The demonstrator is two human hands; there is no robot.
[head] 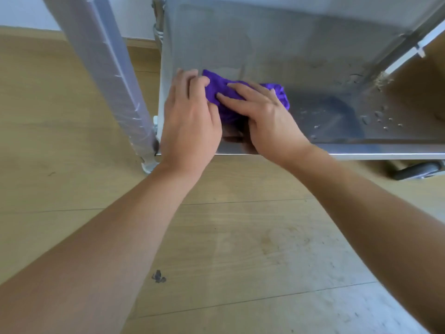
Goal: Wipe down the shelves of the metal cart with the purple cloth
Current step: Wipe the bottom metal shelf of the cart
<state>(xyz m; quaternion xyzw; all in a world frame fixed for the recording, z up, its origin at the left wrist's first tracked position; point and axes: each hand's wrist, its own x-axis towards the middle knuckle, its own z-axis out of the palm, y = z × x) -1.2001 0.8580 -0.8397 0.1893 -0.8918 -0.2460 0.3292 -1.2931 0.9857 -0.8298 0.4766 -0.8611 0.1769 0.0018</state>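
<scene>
Low over a wooden floor (240, 237), a person presses a bunched purple cloth (240, 91) onto the bottom shelf (301, 68) of a metal cart, close to its left front corner. The left hand (192, 116) rests at the shelf's left edge, fingers curled into the near end of the cloth, pinching it. The right hand (267, 116) lies flat across the middle of the cloth, fingers spread and pointing left, pressing down rather than clenching. Both wrists cross the shelf's front lip (361, 150), which runs rightward out of view. To the right of the cloth the steel surface lies open, dotted with water droplets (382, 119) near the front right. A film-wrapped cart leg (108, 68) slants down just left of the left hand and meets the floor at the corner. A dark caster (416, 171) shows under the lip at right. The shelf's far edge meets an upright post (157, 20) at the back left.
</scene>
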